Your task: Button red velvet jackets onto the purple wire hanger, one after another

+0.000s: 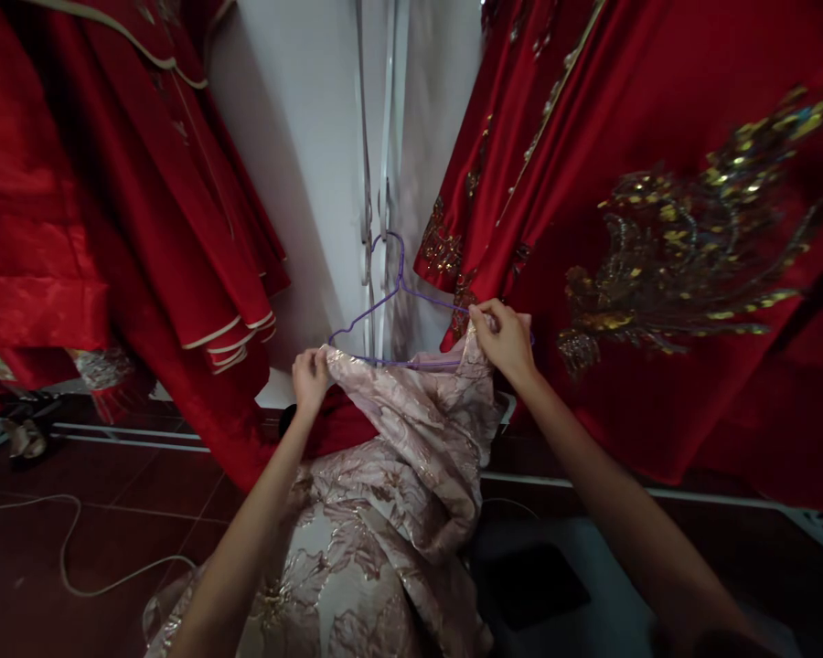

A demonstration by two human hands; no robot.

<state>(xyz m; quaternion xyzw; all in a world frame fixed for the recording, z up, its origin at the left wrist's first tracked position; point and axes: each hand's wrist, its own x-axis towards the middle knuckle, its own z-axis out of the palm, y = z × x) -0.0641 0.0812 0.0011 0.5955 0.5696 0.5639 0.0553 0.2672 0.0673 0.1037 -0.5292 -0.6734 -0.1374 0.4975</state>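
Note:
A pale pink brocade dress [411, 448] with shiny floral patterning hangs in front of me on a purple wire hanger [363, 315]. The hanger's hook is caught on a white metal upright. With my left hand [311, 379] I pinch the dress at its upper left corner, by the hanger's left end. My right hand [504, 340] grips the dress's upper right shoulder, fingers closed on the cloth near the hanger's other end. Below, the skirt spreads in folds between my forearms.
Red garments [178, 183] with cream piping hang at the left. On the right hangs a red gown [658, 384] with gold sequin embroidery. A white cord [75, 548] lies on the dark tiled floor, near white rack rails [130, 434]. Shoes [27, 440] sit far left.

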